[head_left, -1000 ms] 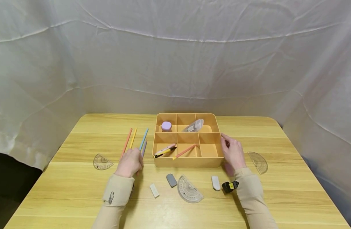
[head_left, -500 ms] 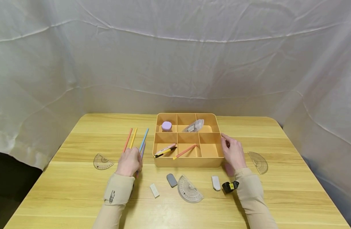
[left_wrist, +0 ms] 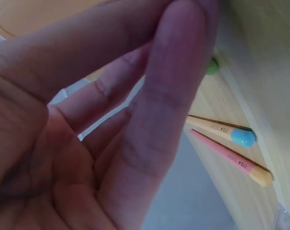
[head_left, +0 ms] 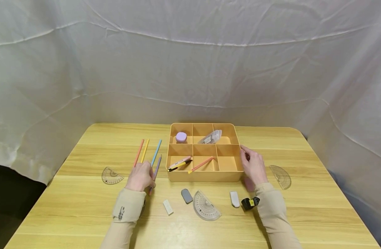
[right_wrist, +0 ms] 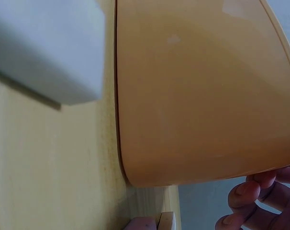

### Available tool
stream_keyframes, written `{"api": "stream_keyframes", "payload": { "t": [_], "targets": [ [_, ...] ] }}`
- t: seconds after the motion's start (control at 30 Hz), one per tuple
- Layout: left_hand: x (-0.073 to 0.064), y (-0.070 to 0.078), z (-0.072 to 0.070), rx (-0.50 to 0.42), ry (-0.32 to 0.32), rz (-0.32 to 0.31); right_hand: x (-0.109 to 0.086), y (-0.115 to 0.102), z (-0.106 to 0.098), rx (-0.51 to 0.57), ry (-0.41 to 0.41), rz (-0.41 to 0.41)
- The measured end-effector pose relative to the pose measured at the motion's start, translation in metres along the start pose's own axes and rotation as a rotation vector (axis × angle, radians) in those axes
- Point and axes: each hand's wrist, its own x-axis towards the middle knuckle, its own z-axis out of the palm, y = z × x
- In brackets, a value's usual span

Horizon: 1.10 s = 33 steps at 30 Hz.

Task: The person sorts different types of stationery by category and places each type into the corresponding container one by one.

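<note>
My left hand (head_left: 141,177) is low over the table, left of the orange divided organiser (head_left: 206,176). Its thumb and finger pinch a purple pencil (head_left: 158,167) near the lower end; the left wrist view hides the grip behind the fingers. Beside it lie a blue pencil (head_left: 156,152), a yellow pencil (head_left: 145,150) and a pink-red pencil (head_left: 139,152). My right hand (head_left: 254,166) rests against the organiser's right side. In the right wrist view, loosely bent fingers (right_wrist: 245,194) touch the far edge of the organiser's wall (right_wrist: 202,96).
The organiser holds a purple-lidded item (head_left: 181,137), a clear packet (head_left: 211,137), pens (head_left: 179,164) and an orange pencil (head_left: 201,165). In front lie a white eraser (head_left: 168,207), grey eraser (head_left: 187,196), protractor (head_left: 206,206) and another white eraser (head_left: 234,199). Protractors (head_left: 112,176) also lie at both sides.
The purple pencil has shifted slightly with my left fingers, its upper end swinging left and then back right, away from the blue pencil. My right hand and the organiser stay nearly still.
</note>
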Motion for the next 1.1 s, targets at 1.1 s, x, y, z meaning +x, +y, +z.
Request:
{"api": "stream_keyframes", "payload": {
  "t": [1.1],
  "targets": [
    [-0.008, 0.008, -0.024, -0.184, -0.071, -0.016, -0.001, 0.001, -0.001, 0.008, -0.016, 0.002]
  ]
}}
